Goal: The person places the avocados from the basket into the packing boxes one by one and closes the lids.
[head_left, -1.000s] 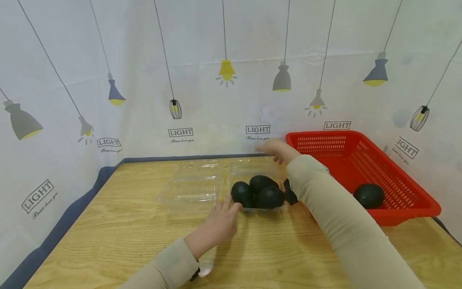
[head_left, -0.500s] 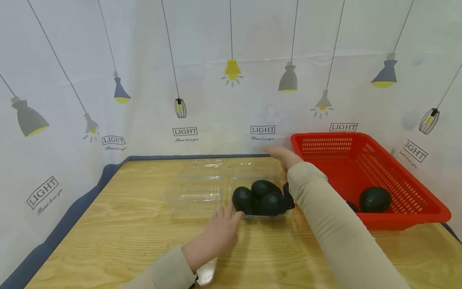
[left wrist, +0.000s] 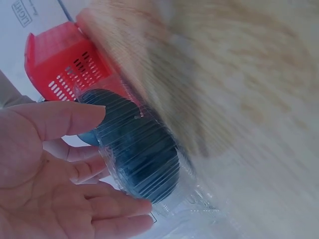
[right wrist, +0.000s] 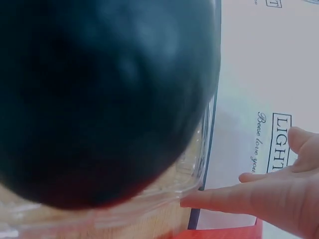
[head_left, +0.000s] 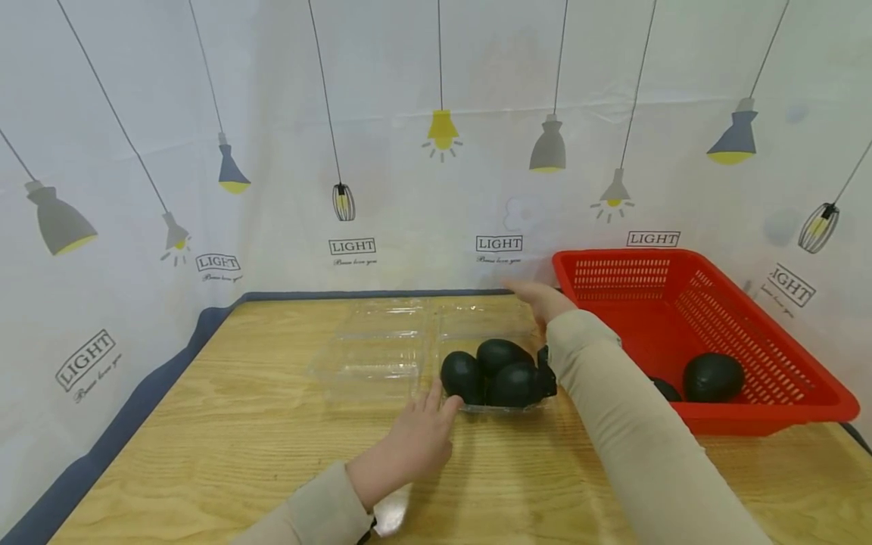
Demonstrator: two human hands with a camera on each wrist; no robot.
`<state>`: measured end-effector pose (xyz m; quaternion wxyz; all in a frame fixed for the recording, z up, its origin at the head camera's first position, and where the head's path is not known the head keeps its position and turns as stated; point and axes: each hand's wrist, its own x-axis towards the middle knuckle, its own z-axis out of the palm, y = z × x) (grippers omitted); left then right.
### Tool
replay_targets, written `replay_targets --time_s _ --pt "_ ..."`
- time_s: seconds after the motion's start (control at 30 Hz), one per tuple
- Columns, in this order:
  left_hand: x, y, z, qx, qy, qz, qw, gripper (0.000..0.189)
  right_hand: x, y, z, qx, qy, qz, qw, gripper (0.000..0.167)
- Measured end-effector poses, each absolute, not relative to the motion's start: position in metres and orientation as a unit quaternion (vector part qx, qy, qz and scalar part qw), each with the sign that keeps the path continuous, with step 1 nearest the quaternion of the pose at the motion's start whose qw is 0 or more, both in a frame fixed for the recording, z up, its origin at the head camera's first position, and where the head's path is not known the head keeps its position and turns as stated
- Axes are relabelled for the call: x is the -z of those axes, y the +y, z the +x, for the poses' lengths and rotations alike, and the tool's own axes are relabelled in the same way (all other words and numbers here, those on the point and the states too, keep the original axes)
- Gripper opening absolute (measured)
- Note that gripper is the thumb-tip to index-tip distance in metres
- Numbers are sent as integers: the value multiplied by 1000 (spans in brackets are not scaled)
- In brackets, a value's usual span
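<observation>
Three dark green avocados (head_left: 500,354) sit close together in a clear plastic clamshell box (head_left: 504,409) at mid-table. My left hand (head_left: 415,439) is at the box's near left corner, thumb and fingers spread. In the left wrist view this hand (left wrist: 60,184) has its fingertips right at the ribbed clear wall, an avocado (left wrist: 139,149) showing through it. Beyond the box's right side reaches my right hand (head_left: 545,299), partly hidden by its sleeve. A large avocado (right wrist: 99,99) fills much of the right wrist view; there the right hand (right wrist: 269,201) has a straight fingertip at the box's rim.
Left of the avocados lies more open clear plastic packaging (head_left: 381,356). A red perforated basket (head_left: 756,325) stands at the right, with an avocado (head_left: 714,377) and part of another (head_left: 666,389) inside. A printed curtain (head_left: 409,250) hangs behind the wooden table (head_left: 225,424).
The head view has shifted slightly, and a second avocado in the basket now shows beside the right sleeve. The right hand's fingers, drooping earlier, look straighter. The left hand stays at the box.
</observation>
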<state>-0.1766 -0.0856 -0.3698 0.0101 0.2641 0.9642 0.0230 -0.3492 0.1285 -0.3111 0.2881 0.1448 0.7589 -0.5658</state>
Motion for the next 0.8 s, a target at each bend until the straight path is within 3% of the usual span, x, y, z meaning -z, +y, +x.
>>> replay_targets --time_s 0.13,0.43,0.8 --pt "370 -87 -177 -48 963 263 33 49 300 129 -338 588 738 154 293 83" --pt "372 -92 -180 -102 956 269 56 54 319 136 -360 571 746 143 313 88" --pt "367 -92 -184 -114 948 290 59 46 308 145 -354 594 739 152 279 88"
